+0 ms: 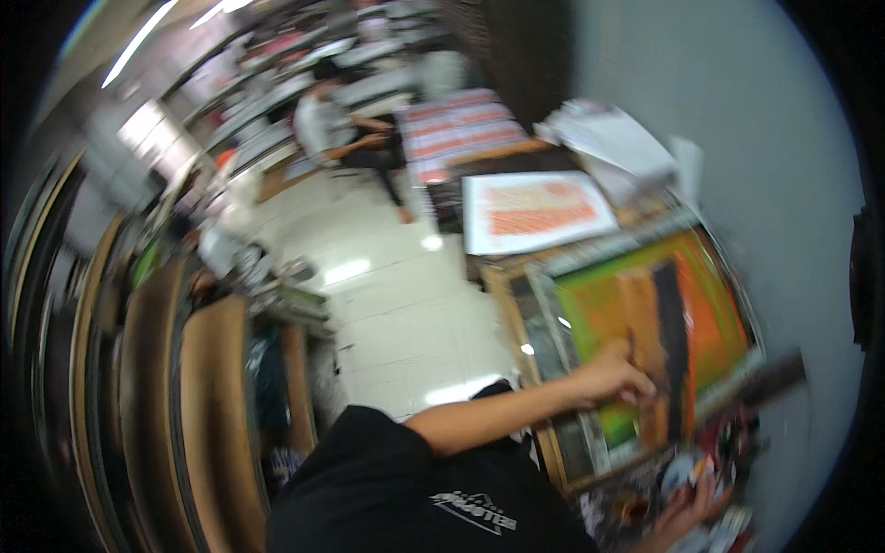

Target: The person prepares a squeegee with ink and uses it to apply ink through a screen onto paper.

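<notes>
– What is blurred at the left hand (613,373)?
– Its fingers are smeared by motion, and part of the wooden squeegee (644,323) is covered by them. Beyond that hand, the pattern on the printed sheet (539,210) cannot be made out.
– And the right hand (687,511)?
– Its forearm is cut off by the view's lower edge. Whether the blue-and-white thing (680,472) beside its fingers is gripped cannot be told.
– Farther off?
– Far beyond the left hand, the seated person (321,127) is blurred.
</notes>
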The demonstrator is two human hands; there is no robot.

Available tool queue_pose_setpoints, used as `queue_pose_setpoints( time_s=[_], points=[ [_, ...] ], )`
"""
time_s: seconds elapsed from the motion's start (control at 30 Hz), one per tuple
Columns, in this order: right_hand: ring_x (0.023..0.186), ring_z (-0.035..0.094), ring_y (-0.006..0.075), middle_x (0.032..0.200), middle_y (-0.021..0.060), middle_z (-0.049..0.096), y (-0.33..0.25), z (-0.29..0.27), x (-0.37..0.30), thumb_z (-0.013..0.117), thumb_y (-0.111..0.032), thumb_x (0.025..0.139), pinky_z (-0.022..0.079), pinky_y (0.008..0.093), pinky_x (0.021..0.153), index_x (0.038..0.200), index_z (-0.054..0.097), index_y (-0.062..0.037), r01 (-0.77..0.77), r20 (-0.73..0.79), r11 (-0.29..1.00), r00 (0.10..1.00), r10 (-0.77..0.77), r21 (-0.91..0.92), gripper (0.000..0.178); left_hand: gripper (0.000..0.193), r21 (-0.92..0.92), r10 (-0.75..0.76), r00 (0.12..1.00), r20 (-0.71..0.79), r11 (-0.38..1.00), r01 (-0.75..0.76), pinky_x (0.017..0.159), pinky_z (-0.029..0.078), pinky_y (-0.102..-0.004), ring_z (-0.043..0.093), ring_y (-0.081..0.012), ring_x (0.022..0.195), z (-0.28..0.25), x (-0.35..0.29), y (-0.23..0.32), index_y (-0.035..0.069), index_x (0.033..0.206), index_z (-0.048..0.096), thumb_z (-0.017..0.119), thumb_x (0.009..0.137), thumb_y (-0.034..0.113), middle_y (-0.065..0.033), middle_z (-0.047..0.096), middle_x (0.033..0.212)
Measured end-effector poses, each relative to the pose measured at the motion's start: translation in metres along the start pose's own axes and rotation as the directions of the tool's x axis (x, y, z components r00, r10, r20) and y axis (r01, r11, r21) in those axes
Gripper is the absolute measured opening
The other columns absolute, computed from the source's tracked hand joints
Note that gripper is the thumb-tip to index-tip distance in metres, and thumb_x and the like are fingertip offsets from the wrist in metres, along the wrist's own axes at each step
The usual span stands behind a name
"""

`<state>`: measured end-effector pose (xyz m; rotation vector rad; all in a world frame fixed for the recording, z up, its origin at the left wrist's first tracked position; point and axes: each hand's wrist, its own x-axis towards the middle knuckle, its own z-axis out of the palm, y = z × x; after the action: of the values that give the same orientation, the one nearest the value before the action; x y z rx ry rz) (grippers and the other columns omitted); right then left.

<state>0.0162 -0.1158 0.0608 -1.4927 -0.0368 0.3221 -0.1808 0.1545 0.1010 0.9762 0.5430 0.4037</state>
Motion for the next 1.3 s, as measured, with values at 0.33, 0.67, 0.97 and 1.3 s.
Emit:
queue_pose_setpoints(
  time_s=[0.33, 0.67, 0.97, 1.3],
  points=[
    [0.045, 0.054, 0.011, 0.068, 0.0047, 0.059, -0.027, 0.002, -0.051, 0.068, -0.013, 0.088, 0.038, 0.0247, 0.038, 0.099, 0.061, 0.0003, 0.012, -0.038, 0.986, 0.999, -0.006, 0.164, 0.019, 0.024, 0.082, -0.024, 0.987, 0.156, 0.997, 0.011, 0.067, 0.058, -0.0261, 0.072, -0.0173, 0.081, 0.04, 0.03, -0.019, 0.001, 0.1, 0.067, 0.074, 0.077, 0.001, -0.0093, 0.072, 0.091],
    [0.048, 0.053, 0.0058, 0.068, 0.0034, 0.061, -0.014, -0.031, -0.052, 0.066, -0.008, 0.088, 0.038, 0.0215, 0.04, 0.092, 0.063, 0.0016, -0.014, -0.078, 0.998, 0.997, 0.018, 0.058, 0.011, 0.025, 0.139, -0.065, 0.954, 0.293, 0.99, 0.025, 0.069, 0.06, -0.0307, 0.072, -0.0205, 0.081, 0.074, 0.037, -0.035, -0.001, 0.101, 0.068, 0.071, 0.076, -0.004, -0.0116, 0.072, 0.092],
    [0.05, 0.054, 0.0067, 0.069, 0.005, 0.064, -0.002, -0.038, -0.05, 0.064, -0.005, 0.084, 0.038, 0.024, 0.043, 0.087, 0.063, 0.0035, 0.041, -0.061, 0.989, 0.997, -0.049, -0.141, 0.009, 0.026, 0.229, -0.052, 0.942, 0.332, 0.973, -0.027, 0.074, 0.062, -0.039, 0.072, -0.0242, 0.083, 0.082, 0.03, -0.04, -0.001, 0.102, 0.066, 0.068, 0.077, -0.005, -0.0131, 0.072, 0.093],
    [0.045, 0.052, 0.0065, 0.067, 0.0067, 0.064, 0.011, -0.043, -0.045, 0.065, -0.007, 0.084, 0.034, 0.0233, 0.035, 0.086, 0.064, 0.0054, -0.047, -0.03, 0.998, 0.998, 0.046, -0.04, 0.012, 0.024, 0.365, -0.073, 0.921, 0.382, 0.928, -0.078, 0.082, 0.052, -0.0292, 0.068, -0.0157, 0.086, 0.107, 0.013, -0.055, -0.001, 0.099, 0.07, 0.073, 0.076, -0.007, -0.0086, 0.073, 0.094]
  ],
)
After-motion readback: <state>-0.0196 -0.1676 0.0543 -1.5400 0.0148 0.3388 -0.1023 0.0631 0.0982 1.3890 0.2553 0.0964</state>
